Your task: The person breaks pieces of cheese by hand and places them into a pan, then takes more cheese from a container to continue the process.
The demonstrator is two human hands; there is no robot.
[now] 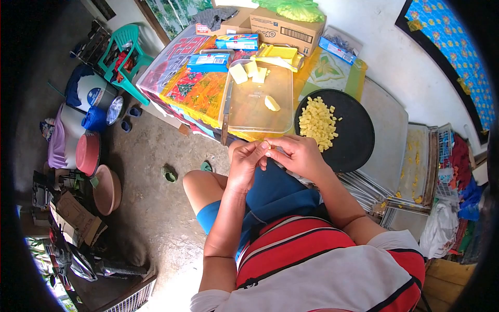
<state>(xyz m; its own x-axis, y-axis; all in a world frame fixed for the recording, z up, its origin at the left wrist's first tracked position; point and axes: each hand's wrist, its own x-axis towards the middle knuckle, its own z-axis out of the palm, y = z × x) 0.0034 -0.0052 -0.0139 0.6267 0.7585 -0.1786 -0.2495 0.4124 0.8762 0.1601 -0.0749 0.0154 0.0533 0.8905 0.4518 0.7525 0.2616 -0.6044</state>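
Observation:
Before my lap, the fingertips of my left hand [244, 161] and my right hand [301, 155] meet in a pinch. Between them is a small yellowish piece [268, 146], mostly hidden by the fingers. Just beyond lies a clear plastic tray [249, 112] with several pale yellow blocks [239, 73] at its far end and one rounded yellow piece [271, 103] nearer me. A knife [225, 127] rests along the tray's left side. To the right, a round black pan [356, 130] carries a heap of small yellow cubes [317, 122].
Blue boxes [208, 62], a yellow ridged plastic item [280, 53] and a cardboard carton [286, 32] stand at the table's back. Stacked metal trays [382, 119] are at right. A green chair [125, 57], basins [107, 190] and slippers [169, 174] occupy the floor at left.

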